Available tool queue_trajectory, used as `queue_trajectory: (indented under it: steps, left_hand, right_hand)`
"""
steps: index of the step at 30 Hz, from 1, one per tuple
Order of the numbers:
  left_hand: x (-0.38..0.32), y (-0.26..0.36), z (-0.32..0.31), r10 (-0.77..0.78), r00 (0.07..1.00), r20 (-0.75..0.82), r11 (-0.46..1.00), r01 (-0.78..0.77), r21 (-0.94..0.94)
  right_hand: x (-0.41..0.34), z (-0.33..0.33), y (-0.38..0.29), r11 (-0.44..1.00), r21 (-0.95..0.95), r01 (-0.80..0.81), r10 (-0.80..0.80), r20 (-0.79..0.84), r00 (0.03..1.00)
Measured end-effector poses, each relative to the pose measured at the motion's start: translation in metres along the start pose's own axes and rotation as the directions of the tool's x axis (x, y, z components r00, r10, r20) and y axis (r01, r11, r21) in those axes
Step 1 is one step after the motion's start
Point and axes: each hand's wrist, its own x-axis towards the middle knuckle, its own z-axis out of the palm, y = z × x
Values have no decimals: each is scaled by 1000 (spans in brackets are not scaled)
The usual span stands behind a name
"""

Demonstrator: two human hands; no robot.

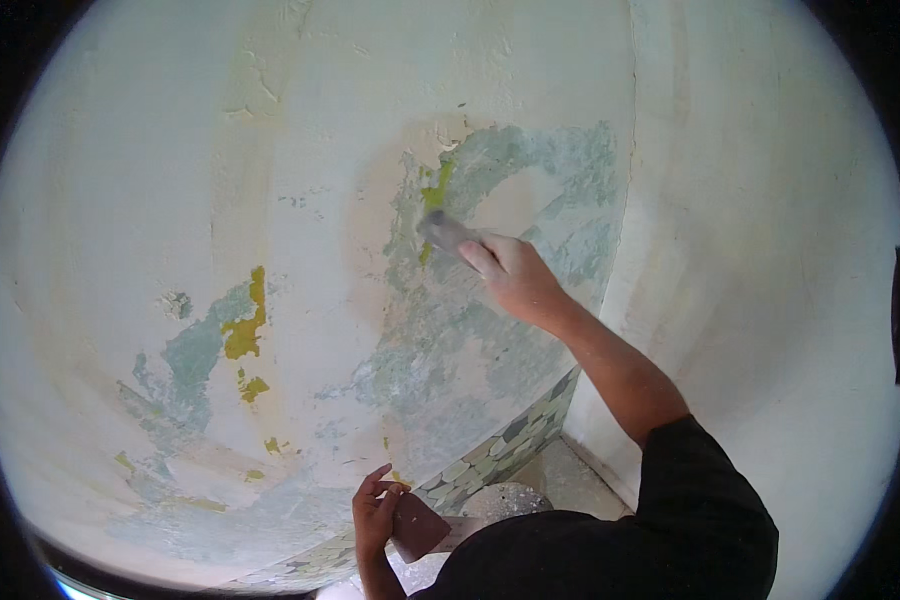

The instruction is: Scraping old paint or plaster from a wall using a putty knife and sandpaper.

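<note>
My right hand (511, 274) grips a blurred, greyish hand-sized piece (450, 234), perhaps folded sandpaper or a sanding block; its far end lies at a yellow-green bare strip on the patchy painted wall (322, 247). Low in the view, my left hand (376, 504) holds a reddish-brown sheet (418, 528) that looks like sandpaper between thumb and fingers. A pale strip bearing writing (461, 529) shows beside that sheet. Green-grey and mustard patches show where the wall's top coat is gone.
A corner with a thin crack (633, 112) runs down to the right, beside a second pale wall (742, 225). Mosaic stone tile (487, 463) borders the wall's foot. A white-speckled round object (506, 501) stands below, near the dusty floor (574, 480). A dark object sits at the far right rim.
</note>
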Motion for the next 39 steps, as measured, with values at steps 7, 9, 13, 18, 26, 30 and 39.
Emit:
queue_trajectory:
  steps: [7, 9, 13, 18, 26, 30, 39]
  left_hand:
    - [-8, -16, -11, 27, 1000, 1, 997, -27, -73]
    - [-7, -10, -9, 32, 999, 13, 999, -32, -6]
    - [-2, -5, -5, 38, 999, 21, 999, -39, 9]
    - [-1, -8, -1, 85, 995, 51, 996, -86, 26]
    - [-12, -1, 2, 51, 997, 52, 999, -50, -12]
    - [-16, -10, -4, 67, 998, 14, 998, -66, -7]
    - [-17, 10, 6, 130, 991, 14, 988, -131, 79]
  right_hand:
    - [0, -5, 3, 985, -162, -51, 55, 22, 998]
    - [1, 1, -2, 996, -82, 17, -17, 0, 1000]
    - [-13, -1, 2, 995, -98, 1, 2, 34, 999]
    - [-7, -12, 19, 976, -209, -68, 74, 22, 997]
    - [-9, 3, -6, 997, -73, 22, -20, 27, 999]
    - [-3, -11, 11, 994, -103, 23, -28, -56, 998]
    - [-2, -8, -4, 999, 26, 20, -21, 16, 1000]
